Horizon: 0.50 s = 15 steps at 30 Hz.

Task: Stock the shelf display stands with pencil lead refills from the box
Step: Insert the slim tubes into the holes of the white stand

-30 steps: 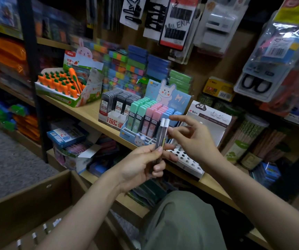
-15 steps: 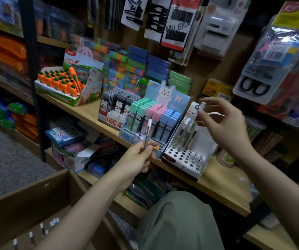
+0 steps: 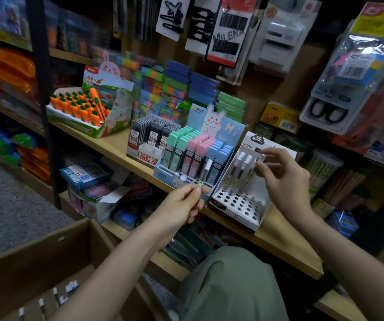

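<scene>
Left hand [image 3: 181, 205] pinches one lead refill tube [image 3: 204, 173] at its lower end between thumb and forefinger; the tube stands upright above the grip, white cap on top, in front of the pastel rabbit display [image 3: 193, 156]. Right hand [image 3: 283, 179] pinches the top of another refill tube [image 3: 252, 172] standing in the white perforated stand [image 3: 239, 202], at the shelf's [image 3: 286, 239] front edge. Two more capped tubes stand just left of it.
</scene>
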Tool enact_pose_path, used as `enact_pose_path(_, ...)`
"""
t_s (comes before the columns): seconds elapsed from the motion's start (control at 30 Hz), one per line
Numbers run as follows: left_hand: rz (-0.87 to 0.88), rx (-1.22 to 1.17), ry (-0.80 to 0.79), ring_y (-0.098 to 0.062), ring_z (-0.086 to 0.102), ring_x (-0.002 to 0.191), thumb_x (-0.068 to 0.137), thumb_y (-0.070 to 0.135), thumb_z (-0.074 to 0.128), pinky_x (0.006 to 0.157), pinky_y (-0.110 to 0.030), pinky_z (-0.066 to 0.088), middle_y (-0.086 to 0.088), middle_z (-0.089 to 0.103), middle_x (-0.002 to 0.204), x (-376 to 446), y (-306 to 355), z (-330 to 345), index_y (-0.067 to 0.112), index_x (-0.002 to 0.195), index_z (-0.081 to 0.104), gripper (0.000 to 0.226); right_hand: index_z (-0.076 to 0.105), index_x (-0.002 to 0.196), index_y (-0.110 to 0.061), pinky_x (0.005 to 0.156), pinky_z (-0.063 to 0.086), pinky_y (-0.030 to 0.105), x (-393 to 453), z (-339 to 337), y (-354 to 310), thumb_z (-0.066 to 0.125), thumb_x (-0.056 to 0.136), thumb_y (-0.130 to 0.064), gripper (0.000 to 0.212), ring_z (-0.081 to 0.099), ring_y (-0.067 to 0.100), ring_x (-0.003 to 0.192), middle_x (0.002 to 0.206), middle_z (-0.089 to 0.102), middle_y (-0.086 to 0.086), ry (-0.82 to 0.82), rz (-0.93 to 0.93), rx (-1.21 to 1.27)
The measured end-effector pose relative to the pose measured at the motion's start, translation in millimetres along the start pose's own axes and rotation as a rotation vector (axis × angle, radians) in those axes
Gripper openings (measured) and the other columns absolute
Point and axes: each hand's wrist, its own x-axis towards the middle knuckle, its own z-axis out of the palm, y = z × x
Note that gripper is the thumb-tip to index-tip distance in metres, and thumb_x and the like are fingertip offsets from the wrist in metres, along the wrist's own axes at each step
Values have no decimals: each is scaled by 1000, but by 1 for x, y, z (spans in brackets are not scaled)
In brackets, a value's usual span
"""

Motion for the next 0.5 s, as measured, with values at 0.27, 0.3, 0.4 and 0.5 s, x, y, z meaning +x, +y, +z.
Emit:
enact_pose_path(0.27, -49, 59, 13, -7, 44, 65, 105, 17, 37, 62, -22, 37, 7, 62, 78, 4, -6, 2, 30, 117, 59, 28, 65, 109, -21, 77, 59, 27, 7, 1, 2, 71, 88, -17, 22, 69, 4, 80, 92, 68, -8, -15, 12, -67)
enact_pose_path(0.3, -50, 70, 5, -6, 45, 66, 105, 17, 37, 62, -22, 38, 8, 64, 79, 4, -7, 2, 29, 120, 58, 28, 67, 109, -19, 78, 58, 26, 8, 3, 3, 72, 87, -17, 23, 68, 4, 81, 93, 68, -6, -10, 9, -85)
enact_pose_path(0.4, -46, 97, -8, 1, 50, 61, 103, 16, 41, 58, -16, 42, 13, 67, 80, 5, -9, 0, 25, 124, 54, 26, 70, 107, -15, 78, 57, 25, 9, 9, 5, 76, 83, -17, 24, 66, 5, 82, 96, 69, -3, -15, 6, -135)
enact_pose_path(0.5, -39, 82, 8, 1, 50, 61, 102, 14, 43, 60, -18, 43, 12, 69, 81, 5, -11, -2, 21, 128, 51, 28, 69, 108, -16, 77, 55, 21, 7, 13, 8, 76, 83, -17, 26, 64, 1, 81, 101, 66, -2, -9, 27, -140)
